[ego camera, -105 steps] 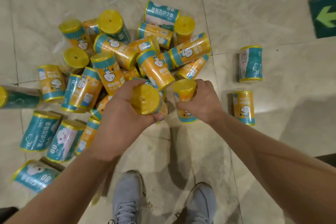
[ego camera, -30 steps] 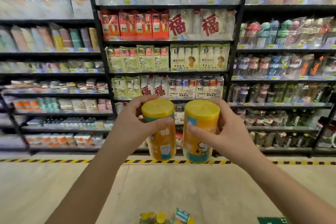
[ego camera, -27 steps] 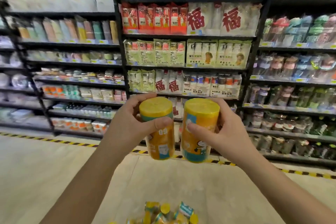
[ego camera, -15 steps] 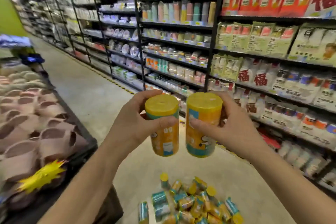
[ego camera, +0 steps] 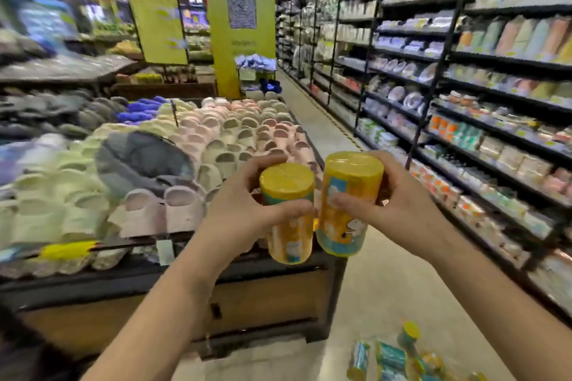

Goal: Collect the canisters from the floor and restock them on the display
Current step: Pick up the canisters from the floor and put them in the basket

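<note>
The tall black shelving runs down the right side of the aisle, packed with goods too blurred to name. To the left stands a low display table heaped with pale slippers. On the floor, at the lower right, lies a scatter of teal and yellow canisters, so most of the collecting looks not yet done.

The person stands with both arms out at chest height, carrying one canister in each hand. The left hand wraps the left canister, thumb across its front and fingers curled round the back. The right hand grips the right canister the same way, its thumb pressed on the label.

Both canisters are held in the air just in front of the table's near corner, side by side. Whether they touch I cannot tell. Each stands on end, long axis near vertical and yellow lid up, with the right one leaning its lid a little outward.

This reads as the carrying step. Where the canisters belong is not in view, so the next move calls for finding the right display and setting each one down upright on its base.
</note>
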Motion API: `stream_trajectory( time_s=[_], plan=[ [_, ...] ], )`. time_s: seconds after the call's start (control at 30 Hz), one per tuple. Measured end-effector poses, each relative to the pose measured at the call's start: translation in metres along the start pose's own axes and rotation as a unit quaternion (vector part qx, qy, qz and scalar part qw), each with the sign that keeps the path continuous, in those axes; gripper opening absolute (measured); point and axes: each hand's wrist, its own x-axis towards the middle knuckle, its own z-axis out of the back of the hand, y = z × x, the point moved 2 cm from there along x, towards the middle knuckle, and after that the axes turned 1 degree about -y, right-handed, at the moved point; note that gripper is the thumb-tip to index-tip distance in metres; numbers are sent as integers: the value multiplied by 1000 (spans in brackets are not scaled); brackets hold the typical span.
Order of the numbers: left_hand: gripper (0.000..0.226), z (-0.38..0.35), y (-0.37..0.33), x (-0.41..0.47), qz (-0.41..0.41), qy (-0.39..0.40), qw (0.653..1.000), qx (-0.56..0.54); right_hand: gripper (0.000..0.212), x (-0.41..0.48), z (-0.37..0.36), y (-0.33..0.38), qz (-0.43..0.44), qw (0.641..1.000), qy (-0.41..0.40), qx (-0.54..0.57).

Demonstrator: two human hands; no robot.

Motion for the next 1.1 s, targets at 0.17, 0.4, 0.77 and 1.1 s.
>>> stream_trajectory(
  time_s=[0.17,0.4,0.77,1.1],
  plan=[
    [77,139,29,-56,34,-93,994,37,66,20,-137,53,48,994,100,13],
    [76,293,67,-152,104,-224,967,67,72,27,-316,121,120,966,230,15],
    [70,447,122,-249,189,-404,887,121,71,38,-547,196,258,862,435,-17],
    [73,540,176,-264,259,-487,812,191,73,71,-706,220,325,760,562,-23]
  ],
)
